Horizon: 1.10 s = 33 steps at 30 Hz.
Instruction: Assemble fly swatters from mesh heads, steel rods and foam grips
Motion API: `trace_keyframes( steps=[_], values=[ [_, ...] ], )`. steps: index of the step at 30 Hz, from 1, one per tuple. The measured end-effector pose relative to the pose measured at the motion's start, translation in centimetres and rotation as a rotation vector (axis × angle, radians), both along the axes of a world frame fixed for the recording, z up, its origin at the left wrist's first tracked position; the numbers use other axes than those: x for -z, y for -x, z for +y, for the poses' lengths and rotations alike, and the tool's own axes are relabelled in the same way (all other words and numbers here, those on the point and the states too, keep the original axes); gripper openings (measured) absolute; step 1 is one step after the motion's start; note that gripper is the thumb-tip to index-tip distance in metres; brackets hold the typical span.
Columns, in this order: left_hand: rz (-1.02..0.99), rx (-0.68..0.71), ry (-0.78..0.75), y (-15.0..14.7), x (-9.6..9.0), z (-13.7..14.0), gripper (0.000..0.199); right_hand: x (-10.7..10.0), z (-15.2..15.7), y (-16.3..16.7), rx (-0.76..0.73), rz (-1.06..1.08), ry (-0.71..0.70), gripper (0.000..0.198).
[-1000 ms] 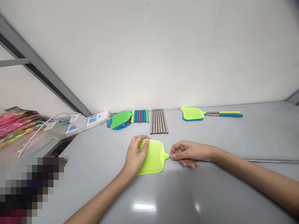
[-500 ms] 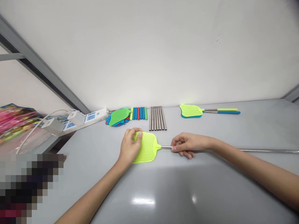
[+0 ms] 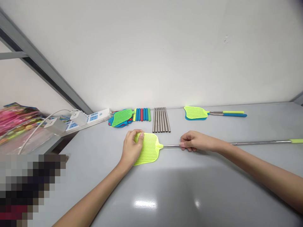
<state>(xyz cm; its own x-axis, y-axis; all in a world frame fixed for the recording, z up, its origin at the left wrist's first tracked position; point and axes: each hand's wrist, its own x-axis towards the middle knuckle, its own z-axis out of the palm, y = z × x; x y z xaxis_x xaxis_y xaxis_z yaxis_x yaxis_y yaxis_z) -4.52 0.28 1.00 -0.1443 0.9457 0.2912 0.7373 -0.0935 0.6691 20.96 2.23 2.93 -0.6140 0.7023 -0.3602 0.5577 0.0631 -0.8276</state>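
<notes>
A yellow-green fly swatter [image 3: 149, 149] lies across the grey table, its perforated head to the left. My left hand [image 3: 133, 145] grips the left side of that head, thumb on top. From the head a thin metal rod runs right into my right hand [image 3: 195, 141], whose thumb and fingers are closed round it. Beyond my right wrist the long metal shaft [image 3: 258, 143] continues to a yellow-green handle [image 3: 297, 141] at the right edge of the view. My right hand and forearm hide part of the shaft.
Along the wall lie a pile of swatter heads [image 3: 122, 117], several coloured handles [image 3: 142, 114], a row of metal tubes [image 3: 161, 120] and two whole fly swatters [image 3: 196, 113]. A white power strip [image 3: 94, 116] with plugs and a cable sits at the left, near plastic-wrapped goods [image 3: 21, 123].
My right hand has moved slightly right and up along the rod, and more bare rod shows beside the head. The yellow-green handle now shows at the right. My left hand stays on the head.
</notes>
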Motion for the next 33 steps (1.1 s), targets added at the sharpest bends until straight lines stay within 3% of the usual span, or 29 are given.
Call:
trace_keyframes(
  steps=[3, 9, 20, 28, 33],
  values=[
    [-0.024, -0.002, 0.007, -0.3, -0.2, -0.5, 0.021, 0.0, -0.1, -0.1, -0.027, 0.005, -0.013, 0.031],
    [-0.034, -0.001, 0.006, -1.1, -0.4, -1.6, 0.019, 0.2, -0.1, -0.3, -0.070, 0.045, 0.134, 0.033],
    [-0.037, 0.018, 0.018, -0.7, -0.4, -1.0, 0.020, 0.1, 0.5, -0.5, -0.089, 0.116, 0.312, 0.031],
    [0.000, 0.030, -0.016, -0.1, -0.5, -0.2, 0.020, 0.0, 0.9, -0.7, -0.125, 0.144, 0.320, 0.031],
    [0.017, 0.014, -0.052, 0.6, -0.5, 0.4, 0.021, -0.6, 1.4, -1.6, -0.133, 0.039, 0.254, 0.030]
  ],
)
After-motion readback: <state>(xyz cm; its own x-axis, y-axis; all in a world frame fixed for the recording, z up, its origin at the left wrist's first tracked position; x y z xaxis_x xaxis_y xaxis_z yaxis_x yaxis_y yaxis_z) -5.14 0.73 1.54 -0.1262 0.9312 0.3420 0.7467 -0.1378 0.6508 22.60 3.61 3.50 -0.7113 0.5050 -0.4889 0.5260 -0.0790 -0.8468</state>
